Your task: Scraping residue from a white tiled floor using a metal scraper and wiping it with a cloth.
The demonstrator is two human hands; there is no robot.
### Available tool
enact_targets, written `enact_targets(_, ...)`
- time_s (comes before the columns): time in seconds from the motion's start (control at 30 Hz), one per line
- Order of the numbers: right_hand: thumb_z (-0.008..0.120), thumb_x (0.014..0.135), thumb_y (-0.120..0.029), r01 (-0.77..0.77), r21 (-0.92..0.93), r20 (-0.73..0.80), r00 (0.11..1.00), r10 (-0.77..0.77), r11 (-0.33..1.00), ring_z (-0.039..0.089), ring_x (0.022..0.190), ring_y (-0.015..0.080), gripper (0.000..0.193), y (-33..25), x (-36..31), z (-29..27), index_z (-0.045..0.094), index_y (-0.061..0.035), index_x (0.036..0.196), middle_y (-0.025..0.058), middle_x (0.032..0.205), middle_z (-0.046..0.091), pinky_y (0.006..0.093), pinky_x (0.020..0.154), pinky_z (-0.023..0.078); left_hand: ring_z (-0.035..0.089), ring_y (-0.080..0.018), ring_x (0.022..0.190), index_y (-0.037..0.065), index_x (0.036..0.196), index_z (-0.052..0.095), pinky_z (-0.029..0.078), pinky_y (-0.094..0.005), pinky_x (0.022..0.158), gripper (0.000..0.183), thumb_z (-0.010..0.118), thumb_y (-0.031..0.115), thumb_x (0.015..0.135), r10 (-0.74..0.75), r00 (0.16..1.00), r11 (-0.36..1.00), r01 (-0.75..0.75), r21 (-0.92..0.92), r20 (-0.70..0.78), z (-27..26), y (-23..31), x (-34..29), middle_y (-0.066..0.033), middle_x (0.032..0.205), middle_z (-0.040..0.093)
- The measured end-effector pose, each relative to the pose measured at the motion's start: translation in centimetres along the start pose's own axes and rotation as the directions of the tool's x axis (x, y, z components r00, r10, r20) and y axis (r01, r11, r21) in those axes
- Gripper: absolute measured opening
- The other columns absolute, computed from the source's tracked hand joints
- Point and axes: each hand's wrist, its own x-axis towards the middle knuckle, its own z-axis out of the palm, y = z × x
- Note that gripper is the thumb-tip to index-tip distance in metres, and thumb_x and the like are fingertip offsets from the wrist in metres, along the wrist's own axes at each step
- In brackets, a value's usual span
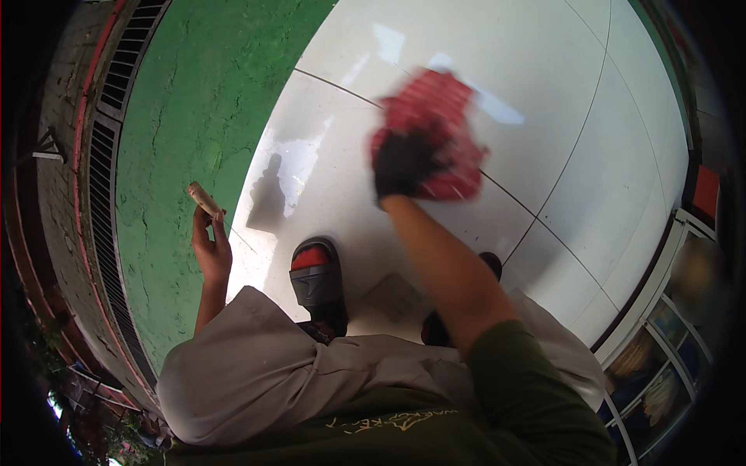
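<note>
My right hand (406, 161), in a black glove, is closed on a red cloth (443, 97) with pale stripes or checks. Hand and cloth are smeared by motion over the glossy white tiles (567, 116); whether the cloth presses flat on them I cannot tell. My left hand (211, 245) is bare and hangs beside my left knee above the green floor. Between its fingers is a short tan stick-like piece (203, 199), its tip pointing away from me. What the piece is does not show clearly.
Green painted ground (194, 101) borders the tiles on the left, with a metal drain grate (105, 167) beyond. Below me is my sandalled left foot (318, 283). On the right stands a white-framed glass case (660, 334). A faint squarish patch (392, 297) lies between my feet.
</note>
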Motion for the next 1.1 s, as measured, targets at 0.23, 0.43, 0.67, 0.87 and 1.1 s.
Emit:
enact_targets(0.23,0.048,0.085,-0.011,-0.019,0.998,0.001,0.953,-0.303,-0.055,0.062,0.077,0.0308,0.017,-20.7,2.6,-9.0,0.060,-0.0049,0.095,0.0155,0.074,0.061,0.0355,0.071,0.048,0.059,-0.0211,0.089,-0.004,0.122,0.043,0.046,-0.0316,0.078,0.034,0.046,0.015,0.094,-0.067,0.980,0.997,0.073,0.026,-0.189,-2.2,-4.1,-1.3,-0.0158,0.098,0.059)
enact_targets(0.43,0.041,0.094,-0.022,-0.072,0.997,0.067,0.972,-0.226,-0.014,0.064,0.085,0.0277,0.032,4.7,13.1,-8.8,0.053,0.0014,0.111,0.0160,0.097,0.062,0.0366,0.077,0.054,0.058,-0.0184,0.086,-0.003,0.120,0.045,0.046,-0.0305,0.077,0.031,0.045,0.016,0.095,-0.183,0.921,0.983,0.173,-0.059,-0.345,-3.9,-8.3,-2.8,-0.0126,0.099,0.058)
enact_targets(0.67,0.043,0.089,-0.031,0.141,-0.792,0.152,0.988,-0.031,0.594,0.057,0.094,0.0357,0.047,26.4,3.9,2.0,0.045,-0.0004,0.125,0.0196,0.112,0.055,0.0450,0.077,0.048,0.058,-0.0155,0.084,0.001,0.118,0.048,0.046,-0.0287,0.072,0.027,0.046,0.014,0.094,-0.188,0.920,0.977,0.211,0.029,-0.345,-3.3,-9.5,-1.5,-0.0099,0.095,0.059)
enact_targets(0.87,0.050,0.081,-0.025,-0.035,-0.041,-0.294,0.955,0.022,0.999,0.050,0.095,0.0315,0.026,1.2,5.8,4.2,0.058,-0.0071,0.098,0.0154,0.103,0.055,0.0451,0.074,0.042,0.056,-0.0150,0.084,0.000,0.118,0.048,0.046,-0.0284,0.076,0.027,0.045,0.016,0.096,-0.237,0.893,0.970,0.237,-0.050,-0.383,-3.0,-9.8,-2.4,-0.0091,0.097,0.057)
enact_targets(1.1,0.060,0.074,-0.010,0.297,0.954,-0.195,0.689,-0.698,0.027,0.059,0.090,0.0303,0.029,-19.1,4.4,-8.9,0.061,-0.0083,0.103,0.0143,0.095,0.060,0.0387,0.079,0.047,0.058,-0.0151,0.082,-0.001,0.118,0.048,0.046,-0.0278,0.072,0.029,0.048,0.016,0.094,-0.251,0.867,0.963,0.267,-0.024,-0.430,-3.3,-10.9,-3.3,-0.0099,0.094,0.060)
